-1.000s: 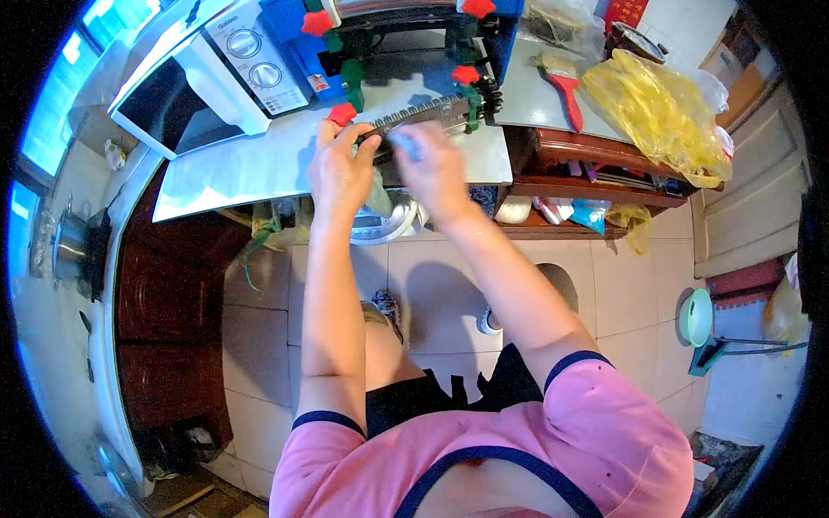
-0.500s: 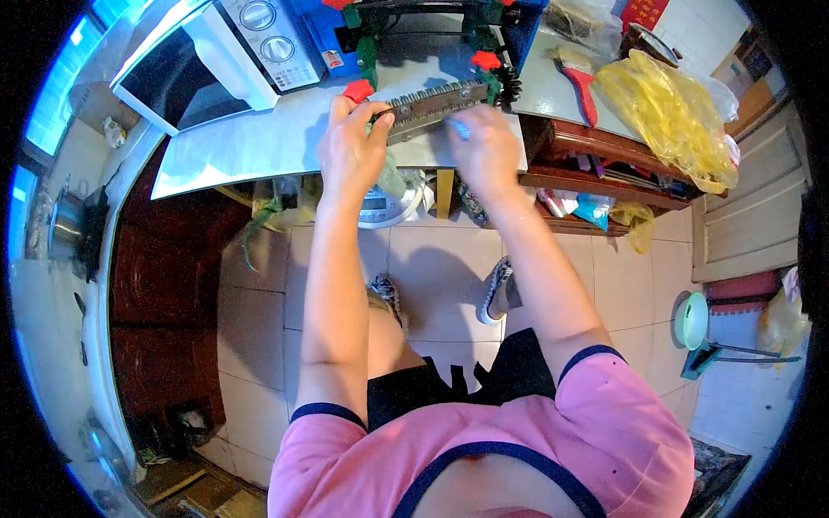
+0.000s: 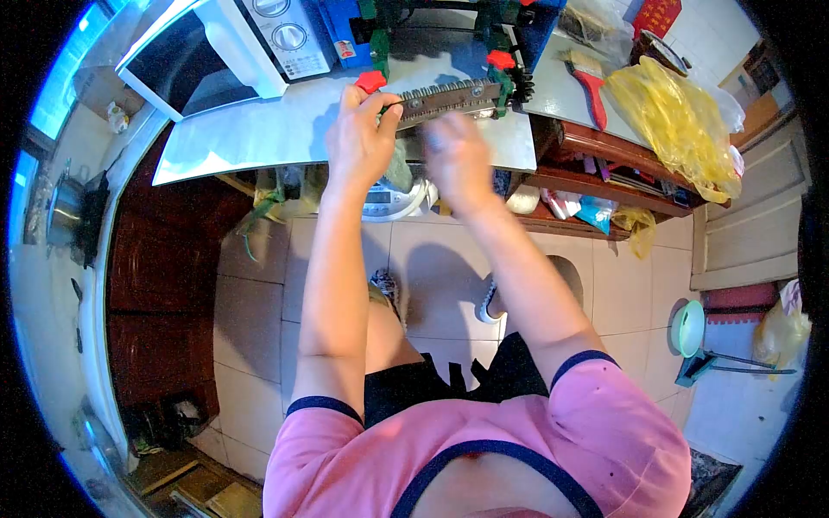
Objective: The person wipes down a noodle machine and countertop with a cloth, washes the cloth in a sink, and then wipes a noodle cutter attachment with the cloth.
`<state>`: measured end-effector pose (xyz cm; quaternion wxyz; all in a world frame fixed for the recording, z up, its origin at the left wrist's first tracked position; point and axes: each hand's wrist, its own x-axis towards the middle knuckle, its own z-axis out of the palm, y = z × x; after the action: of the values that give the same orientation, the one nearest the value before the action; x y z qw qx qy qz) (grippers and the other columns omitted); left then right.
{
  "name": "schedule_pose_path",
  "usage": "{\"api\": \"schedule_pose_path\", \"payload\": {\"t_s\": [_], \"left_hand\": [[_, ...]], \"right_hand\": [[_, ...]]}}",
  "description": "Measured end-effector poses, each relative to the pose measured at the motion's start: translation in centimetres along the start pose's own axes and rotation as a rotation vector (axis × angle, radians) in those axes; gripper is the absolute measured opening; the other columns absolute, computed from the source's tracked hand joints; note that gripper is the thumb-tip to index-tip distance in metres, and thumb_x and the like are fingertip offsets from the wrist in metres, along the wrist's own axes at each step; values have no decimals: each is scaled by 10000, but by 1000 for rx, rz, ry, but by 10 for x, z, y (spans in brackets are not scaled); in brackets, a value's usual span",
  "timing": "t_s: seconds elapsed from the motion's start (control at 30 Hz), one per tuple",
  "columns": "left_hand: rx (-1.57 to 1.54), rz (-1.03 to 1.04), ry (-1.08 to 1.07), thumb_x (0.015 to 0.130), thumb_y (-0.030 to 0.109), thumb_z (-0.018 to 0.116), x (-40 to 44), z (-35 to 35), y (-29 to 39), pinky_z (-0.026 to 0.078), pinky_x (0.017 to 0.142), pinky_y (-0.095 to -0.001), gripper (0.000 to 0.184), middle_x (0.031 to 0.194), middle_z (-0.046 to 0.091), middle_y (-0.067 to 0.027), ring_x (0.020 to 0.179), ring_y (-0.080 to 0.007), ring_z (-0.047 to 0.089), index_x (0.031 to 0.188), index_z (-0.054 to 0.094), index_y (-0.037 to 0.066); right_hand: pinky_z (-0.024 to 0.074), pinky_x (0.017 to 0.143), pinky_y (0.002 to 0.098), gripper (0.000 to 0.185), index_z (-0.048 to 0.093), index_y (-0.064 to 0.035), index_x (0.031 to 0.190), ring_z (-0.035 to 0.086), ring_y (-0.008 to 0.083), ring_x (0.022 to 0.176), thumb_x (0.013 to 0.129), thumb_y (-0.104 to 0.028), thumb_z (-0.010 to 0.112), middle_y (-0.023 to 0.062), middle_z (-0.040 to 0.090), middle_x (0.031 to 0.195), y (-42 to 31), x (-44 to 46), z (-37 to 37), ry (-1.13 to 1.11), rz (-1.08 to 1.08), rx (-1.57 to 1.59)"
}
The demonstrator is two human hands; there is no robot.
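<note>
My left hand (image 3: 363, 142) pinches the left end of a dark metal bar (image 3: 449, 99) with a row of teeth along its upper edge. The bar is held slightly slanted over the front of the white tabletop (image 3: 233, 142). Just below the bar, my right hand (image 3: 459, 164) is curled and blurred by motion. A small bluish patch shows at its fingers, too smeared to name. Behind the bar stands a green metal frame with red star knobs (image 3: 500, 60); another red knob (image 3: 370, 82) is just above my left fingers.
A white microwave (image 3: 207, 60) stands left. On the right counter lie a red-handled brush (image 3: 591, 95) and a yellow plastic bag (image 3: 673, 129). A white scale (image 3: 389, 207) sits under the tabletop edge. A green basin (image 3: 688, 328) is at the far right.
My right hand has moved left along the underside of the bar, toward my left hand. My left hand keeps its grip on the bar. The view has shifted slightly.
</note>
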<state>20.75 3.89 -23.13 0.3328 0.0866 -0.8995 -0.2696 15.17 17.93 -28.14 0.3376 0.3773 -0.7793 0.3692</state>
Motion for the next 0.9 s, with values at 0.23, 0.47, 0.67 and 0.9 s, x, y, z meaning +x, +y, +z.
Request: {"api": "schedule_pose_path", "payload": {"t_s": [0.23, 0.47, 0.67, 0.9], "left_hand": [[-38, 40, 20, 848, 231, 632, 1, 1, -6, 463, 723, -428, 157, 937, 548, -114, 834, -335, 589, 944, 684, 120], [-44, 31, 1, 855, 227, 623, 0, -3, -1, 463, 726, -429, 160, 944, 552, -111, 847, -335, 591, 954, 680, 116], [-40, 28, 20, 851, 229, 623, 0, 1, -4, 466, 718, -427, 163, 950, 554, -115, 845, -333, 590, 955, 679, 117], [-65, 35, -1, 854, 226, 623, -2, 2, -4, 468, 727, -428, 168, 965, 554, -121, 854, -340, 590, 968, 681, 118]], "right_hand": [[513, 763, 382, 194, 673, -56, 943, 626, 303, 875, 749, -49, 682, 122, 633, 919, 11, 8, -25, 9, 121, -8], [495, 767, 419, 304, 638, -27, 1038, 587, 339, 918, 734, -19, 651, 167, 599, 1004, 5, -5, 0, 68, 42, -64], [467, 827, 422, 334, 602, 8, 1089, 549, 331, 958, 759, -34, 568, 166, 567, 1115, -24, -1, 0, -131, -87, -25], [478, 866, 423, 300, 619, 0, 1089, 568, 349, 1014, 797, -55, 581, 179, 598, 1112, 22, -2, -33, -80, 78, -215]]}}
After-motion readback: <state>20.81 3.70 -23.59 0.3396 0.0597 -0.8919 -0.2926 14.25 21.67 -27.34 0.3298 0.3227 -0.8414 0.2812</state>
